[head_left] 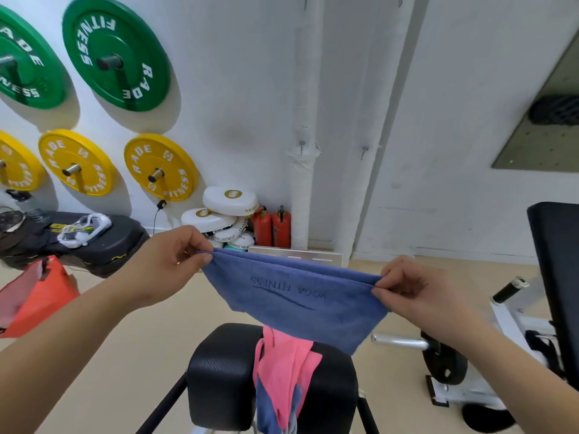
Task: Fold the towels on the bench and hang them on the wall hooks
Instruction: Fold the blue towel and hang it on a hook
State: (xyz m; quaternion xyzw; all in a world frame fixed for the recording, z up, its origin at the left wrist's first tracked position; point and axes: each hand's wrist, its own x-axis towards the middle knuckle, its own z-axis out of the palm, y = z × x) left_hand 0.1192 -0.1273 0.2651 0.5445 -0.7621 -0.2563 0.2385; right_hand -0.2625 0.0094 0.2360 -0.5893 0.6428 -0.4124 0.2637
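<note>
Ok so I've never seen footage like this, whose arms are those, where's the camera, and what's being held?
There is no machine here: the single picture comes from a camera worn on a person's head, looking forward and down. The wearer's own left hand and right hand each pinch a top corner of a blue towel, stretched in the air. Below, a pink towel lies over a black padded bench. Two small hooks sit on the white wall.

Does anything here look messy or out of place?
Yes: a pink towel and a bit of blue cloth lie bunched and unfolded, trailing over the black bench. The held towel looks tidy.
</note>
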